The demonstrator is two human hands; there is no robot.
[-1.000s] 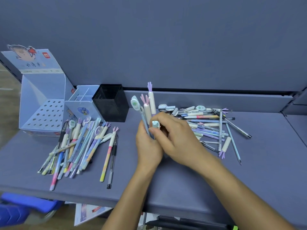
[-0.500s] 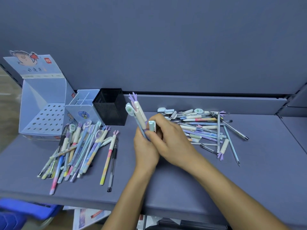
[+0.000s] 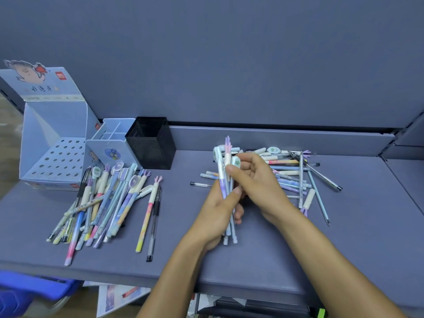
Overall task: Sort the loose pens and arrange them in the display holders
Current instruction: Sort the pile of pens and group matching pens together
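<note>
Below the front edge of the bench (image 3: 252, 267), towards its left corner, a blue crate (image 3: 27, 292) shows, blurred, with some printed papers (image 3: 114, 297) beside it. Two bare forearms reach in over the front edge.

Around the middle of the bench, the left hand (image 3: 218, 214) grips a bundle of pens (image 3: 223, 182). Its fingers wrap the lower half and its thumb lies across the front. The bundle stands nearly upright, caps up, with the tips sticking out below the hand. The right hand (image 3: 259, 187) touches the left, and its curled fingers and thumb hold the upper part of the same bundle, just under a white cap.

Towards the left end lies a left heap of pens (image 3: 110, 203), roughly parallel, caps towards the back. One pink and yellow pen and one clear pen with a black cap lie at its right side. Behind and to the right of the hands is a right heap of pens (image 3: 296, 177), crossed loosely and partly hidden by the right hand.

Along the back edge at the left stand three holders side by side. The black mesh holder (image 3: 150, 143) touches the pale blue divided holder (image 3: 112, 145), and a cardboard display box (image 3: 52, 143) with a holed insert is in the back left corner. A grey-blue wall (image 3: 229, 65) rises behind.
</note>
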